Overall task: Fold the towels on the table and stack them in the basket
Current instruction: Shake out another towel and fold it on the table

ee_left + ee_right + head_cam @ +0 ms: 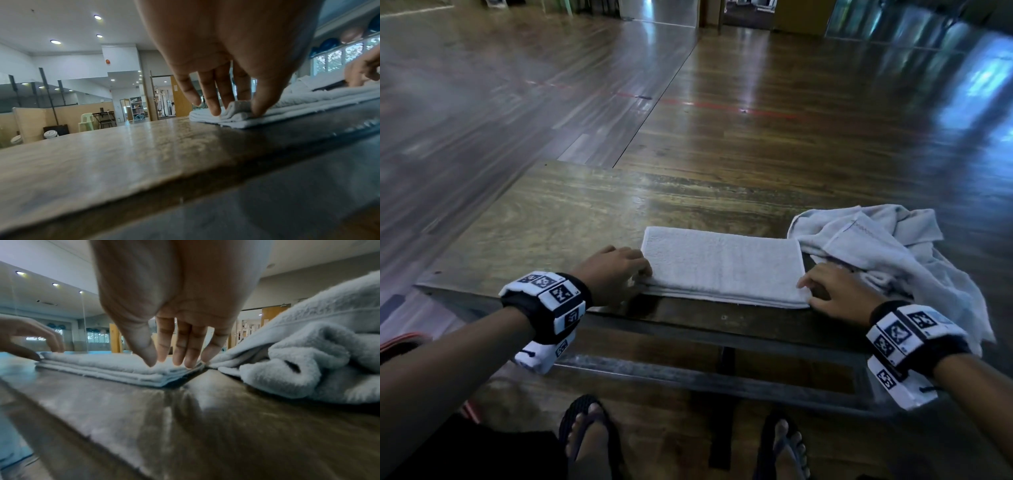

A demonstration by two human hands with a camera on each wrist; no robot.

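Here, left hand (pixel 616 270) at the near-left corner of the folded towel (pixel 722 265), thumb and fingers (pixel 213 104) pinching the layered edge and lifting it a little off the worktop (pixel 558 219). Right hand (pixel 835 294) at the near-right corner, fingers fairly straight and spread, fingertips (pixel 190 362) pressing down on the top layer; no curl around the cloth visible, so resting rather than gripping. Between the two hands, a flat oblong of several stacked layers, lying close to the near edge of the worktop. Just beyond the right hand, touching or nearly touching the oblong's right end, a crumpled heap of towelling (pixel 887 246), partly draped over the worktop's right side; one towel or more, impossible to tell. No basket clearly in view anywhere.

By the look of it: one towel folded at least twice, perhaps one more fold or a lift away from finished. Still to do: the heap unfolded and untouched, and nothing yet seen stacked in any basket.
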